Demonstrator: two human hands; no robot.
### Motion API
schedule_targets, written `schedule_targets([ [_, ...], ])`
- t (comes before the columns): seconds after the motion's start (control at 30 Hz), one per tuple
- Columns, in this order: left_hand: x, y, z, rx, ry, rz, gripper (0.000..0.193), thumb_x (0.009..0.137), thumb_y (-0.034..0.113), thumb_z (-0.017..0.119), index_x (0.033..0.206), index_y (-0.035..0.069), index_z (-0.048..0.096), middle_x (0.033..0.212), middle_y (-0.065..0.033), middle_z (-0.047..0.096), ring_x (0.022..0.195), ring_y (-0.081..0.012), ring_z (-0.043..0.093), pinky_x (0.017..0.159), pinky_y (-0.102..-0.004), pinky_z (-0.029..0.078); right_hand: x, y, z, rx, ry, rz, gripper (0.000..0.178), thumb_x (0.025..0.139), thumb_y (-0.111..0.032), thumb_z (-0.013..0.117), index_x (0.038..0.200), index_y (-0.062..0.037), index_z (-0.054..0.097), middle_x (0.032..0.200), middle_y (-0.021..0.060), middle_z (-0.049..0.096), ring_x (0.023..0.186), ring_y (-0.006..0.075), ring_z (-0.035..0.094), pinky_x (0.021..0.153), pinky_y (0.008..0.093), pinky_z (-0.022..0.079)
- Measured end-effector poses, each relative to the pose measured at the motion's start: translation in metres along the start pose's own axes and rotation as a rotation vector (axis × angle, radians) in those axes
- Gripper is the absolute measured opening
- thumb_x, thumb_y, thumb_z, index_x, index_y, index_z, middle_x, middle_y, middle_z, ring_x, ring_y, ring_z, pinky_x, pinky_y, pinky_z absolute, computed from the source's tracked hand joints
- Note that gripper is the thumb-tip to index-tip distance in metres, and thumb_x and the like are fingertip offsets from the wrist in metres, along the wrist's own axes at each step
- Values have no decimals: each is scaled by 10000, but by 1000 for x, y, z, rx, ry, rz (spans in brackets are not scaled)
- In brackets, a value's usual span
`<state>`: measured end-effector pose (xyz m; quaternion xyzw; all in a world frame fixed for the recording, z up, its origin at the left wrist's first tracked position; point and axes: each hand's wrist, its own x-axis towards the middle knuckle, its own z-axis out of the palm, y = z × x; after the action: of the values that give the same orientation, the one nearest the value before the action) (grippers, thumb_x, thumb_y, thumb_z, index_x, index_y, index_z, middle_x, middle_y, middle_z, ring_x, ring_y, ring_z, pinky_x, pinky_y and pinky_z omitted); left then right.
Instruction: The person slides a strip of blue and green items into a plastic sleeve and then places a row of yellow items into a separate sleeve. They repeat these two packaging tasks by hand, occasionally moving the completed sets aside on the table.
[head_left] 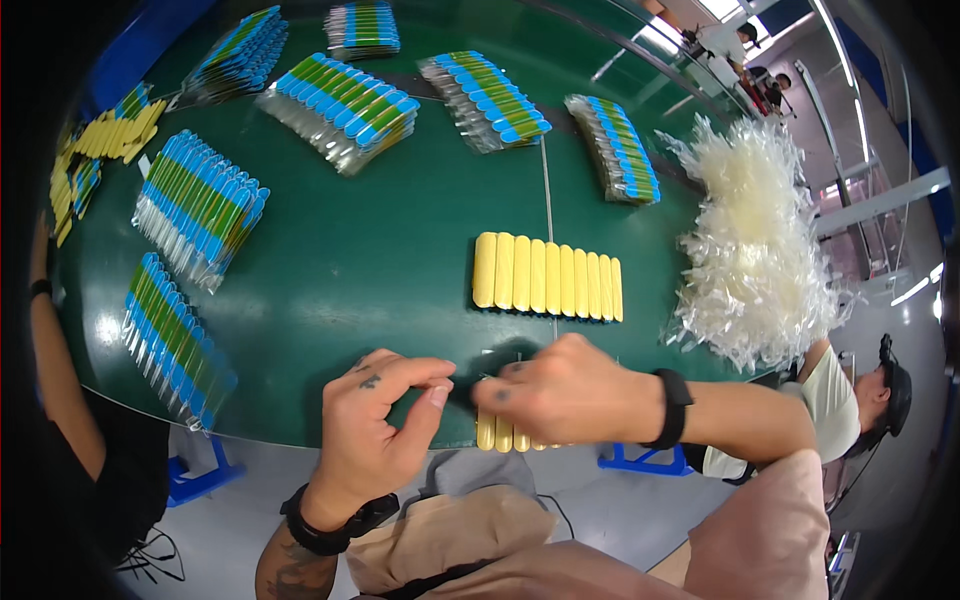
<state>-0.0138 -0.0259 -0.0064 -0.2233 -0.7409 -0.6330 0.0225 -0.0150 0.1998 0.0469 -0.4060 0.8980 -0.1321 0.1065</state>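
My left hand (pixel 372 420) is at the table's near edge, thumb and index finger brought together in a pinch; anything between them is too small to make out. Just to its right my right hand (pixel 575 392) is curled closed and slightly blurred, its fingertips hidden. Under it lies a row of flat yellow strips with rounded ends (pixel 487 432), partly covered by the hand. Beyond the hands, a second row of yellow strips (pixel 530 272) rests side by side on the green table (pixel 390 250), with blue showing along its lower edge.
Fanned stacks of blue-and-green strips in clear sleeves (pixel 345 105) stand along the far and left sides. A big heap of clear plastic sleeves (pixel 750 245) is at the right. Loose yellow strips (pixel 120 132) pile at far left. Other people sit at both sides.
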Motion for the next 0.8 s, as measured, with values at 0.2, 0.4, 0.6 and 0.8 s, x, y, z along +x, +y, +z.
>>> schedule_targets([
  [0.2,-5,-2,2,-22,123,-74,181,817,-46,659,988,-7,705,866,-117,720,750,-226,688,730,-321,532,21,-1,3,35,83,43,196,831,-148,656,999,-60,607,545,109,581,506,325,619,439,434,463],
  [0.4,0,1,6,32,38,-66,187,808,-54,660,983,-5,706,862,-116,724,773,-230,690,752,-318,528,-11,24,-6,56,74,19,145,804,-134,659,897,-69,569,579,81,595,534,304,625,451,437,457],
  [0.6,-4,-1,4,34,61,-68,201,806,-61,654,993,-6,705,862,-119,727,771,-238,687,757,-321,527,-95,58,-18,-25,-35,118,112,814,-110,668,820,-100,557,586,60,573,507,290,593,446,419,449],
  [0.8,-2,0,-4,99,-112,67,329,731,107,787,1046,48,713,995,-102,718,899,-284,665,815,-387,514,-131,64,-11,-64,104,160,129,828,-108,712,811,-110,585,564,59,539,481,292,578,442,400,452],
])
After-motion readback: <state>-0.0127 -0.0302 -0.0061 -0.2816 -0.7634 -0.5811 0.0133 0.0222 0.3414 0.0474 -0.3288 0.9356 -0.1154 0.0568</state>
